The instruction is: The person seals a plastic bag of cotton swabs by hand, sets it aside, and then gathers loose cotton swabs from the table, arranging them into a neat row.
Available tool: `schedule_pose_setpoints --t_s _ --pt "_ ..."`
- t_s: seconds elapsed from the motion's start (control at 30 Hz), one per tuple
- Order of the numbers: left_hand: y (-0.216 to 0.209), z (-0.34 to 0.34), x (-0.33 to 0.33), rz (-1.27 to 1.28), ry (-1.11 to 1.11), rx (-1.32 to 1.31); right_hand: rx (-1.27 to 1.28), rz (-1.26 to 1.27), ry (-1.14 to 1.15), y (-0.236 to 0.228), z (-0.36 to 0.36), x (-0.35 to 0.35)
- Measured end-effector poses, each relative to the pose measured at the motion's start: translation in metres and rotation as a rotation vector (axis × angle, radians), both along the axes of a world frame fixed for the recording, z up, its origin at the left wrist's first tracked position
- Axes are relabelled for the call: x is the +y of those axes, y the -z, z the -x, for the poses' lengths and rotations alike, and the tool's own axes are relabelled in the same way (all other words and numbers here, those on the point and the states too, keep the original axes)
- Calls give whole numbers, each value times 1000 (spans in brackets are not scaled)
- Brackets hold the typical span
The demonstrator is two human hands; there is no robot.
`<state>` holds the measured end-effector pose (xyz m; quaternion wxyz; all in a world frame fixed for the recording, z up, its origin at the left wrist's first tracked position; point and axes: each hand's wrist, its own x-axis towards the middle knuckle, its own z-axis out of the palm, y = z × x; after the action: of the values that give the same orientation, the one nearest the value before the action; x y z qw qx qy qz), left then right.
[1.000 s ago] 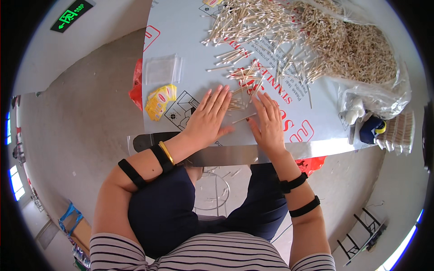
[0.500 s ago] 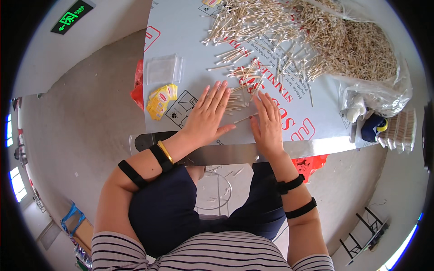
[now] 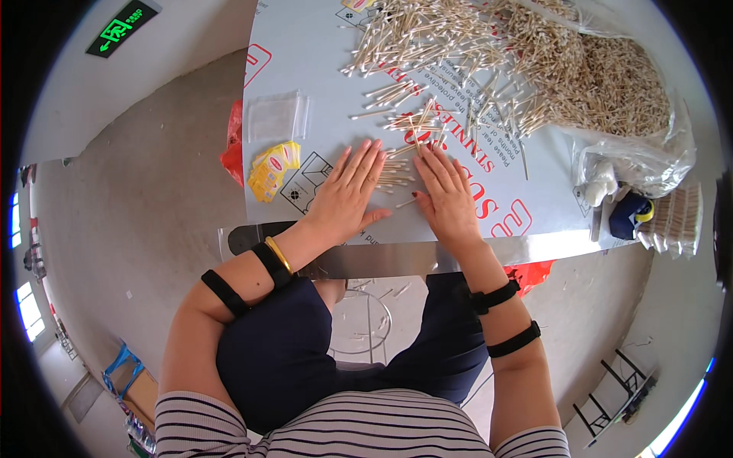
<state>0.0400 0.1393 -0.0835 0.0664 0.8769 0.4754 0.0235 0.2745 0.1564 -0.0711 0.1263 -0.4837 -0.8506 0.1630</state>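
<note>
My left hand (image 3: 347, 192) lies flat on the table with its fingers stretched out. Its fingertips border a small group of cotton swabs (image 3: 395, 174) lying side by side. On the other side of that group my right hand (image 3: 445, 195) rests, fingers extended and palm down. A single cotton swab (image 3: 406, 202) lies by the right thumb. Just beyond both hands are more loose swabs (image 3: 418, 118), crossing each other. A large heap of cotton swabs (image 3: 427, 34) spreads across the far part of the table.
A big clear plastic bag (image 3: 611, 84) full of swabs lies at the far right. Clear bags (image 3: 276, 116) and yellow printed cards (image 3: 273, 169) lie at the left. A dark blue tape dispenser (image 3: 628, 217) sits beside stacked packs of swabs (image 3: 676, 220) at the right corner. The metal table edge (image 3: 382, 261) runs before me.
My right hand has shifted slightly left and away from me, closer to the small swab group. My left hand stays nearly in place.
</note>
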Motion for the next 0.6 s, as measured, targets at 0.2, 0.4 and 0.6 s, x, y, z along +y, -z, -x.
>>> schedule_pose_setpoints --t_s 0.2,0.4,0.6 --pt "-1 1 0 30 2 -32 86 -96 42 -6 13 21" --pt "2 2 0 35 10 -94 131 -208 83 8 9 43" --pt "2 4 -1 37 19 -108 80 -277 246 10 3 52"
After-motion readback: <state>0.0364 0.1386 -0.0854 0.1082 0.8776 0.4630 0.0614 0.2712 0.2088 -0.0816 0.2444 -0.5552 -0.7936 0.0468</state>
